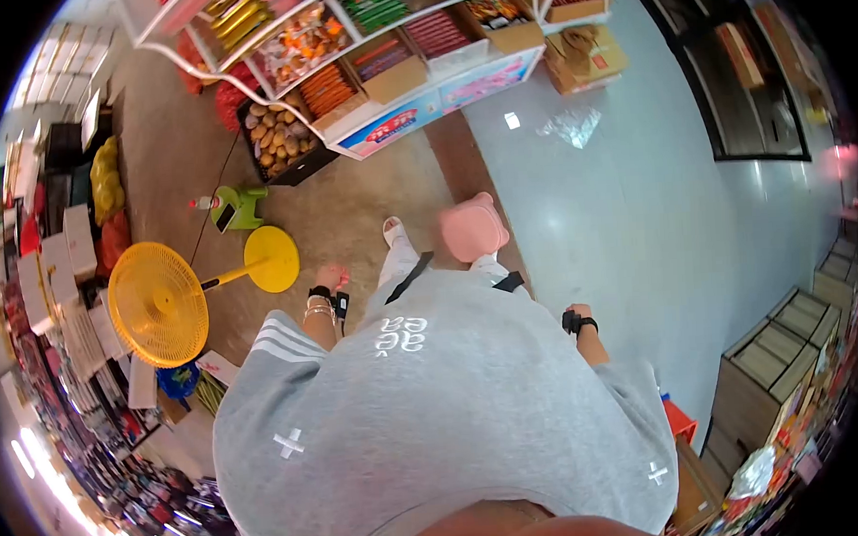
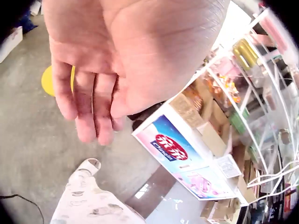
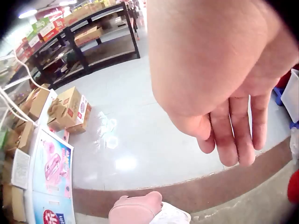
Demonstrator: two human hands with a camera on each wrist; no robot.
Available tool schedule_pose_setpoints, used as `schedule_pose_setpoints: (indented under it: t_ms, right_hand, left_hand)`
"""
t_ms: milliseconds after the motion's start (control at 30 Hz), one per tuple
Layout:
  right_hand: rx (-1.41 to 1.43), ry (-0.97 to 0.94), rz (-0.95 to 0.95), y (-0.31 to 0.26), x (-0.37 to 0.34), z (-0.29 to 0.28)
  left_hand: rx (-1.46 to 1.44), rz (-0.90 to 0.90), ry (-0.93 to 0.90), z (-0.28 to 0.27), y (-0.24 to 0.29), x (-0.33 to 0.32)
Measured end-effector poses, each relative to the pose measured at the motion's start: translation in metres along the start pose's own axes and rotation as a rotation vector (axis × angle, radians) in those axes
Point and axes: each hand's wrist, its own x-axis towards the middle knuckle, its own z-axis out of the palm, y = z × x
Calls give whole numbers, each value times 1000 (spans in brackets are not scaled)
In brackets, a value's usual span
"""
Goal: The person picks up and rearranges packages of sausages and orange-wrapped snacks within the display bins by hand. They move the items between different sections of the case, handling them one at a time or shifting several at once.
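Observation:
Nothing is in my left hand, which hangs beside the body to the left. Its fingers droop, loosely bent, in the left wrist view, with the palm showing. On the other side hangs my right hand, also holding nothing; the right wrist view shows its fingers relaxed and pointing down. A yellow standing fan is the thing nearest the left hand, its round base on the floor. A pink rounded item with a lid-like top sits near my feet, between the two hands.
Ahead stands a white snack shelf with packets in boxes. Beside it are a crate of potatoes, a green stool and a cardboard box. A brown strip divides concrete from tile. Dark shelving stands right.

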Motion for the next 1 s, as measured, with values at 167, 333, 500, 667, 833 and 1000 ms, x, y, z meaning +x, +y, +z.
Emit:
schedule_pose_setpoints:
  t_ms: [167,333,500,667,833,1000]
  right_hand:
    - [-232,174,-268,-80,47,-64]
    - [591,103,0,-77,157,-68]
    - [156,-366,-148,-262,134,-238]
    - [8,41,-230,-333,214,-345]
    - [407,177,-241,-450,187,-401]
    - [518,-185,-269,-430,188,-342]
  left_hand:
    - [-55,-103,-13,-22,-81,19]
    - [-439,-102,181,-33,-123,55]
    - [-813,5,315,-62,-113,48]
    - [-915,-148,242,-56,-192,62]
    - [-700,-304,33,-17,-271,117]
    - [-724,-284,8,-45,-225,79]
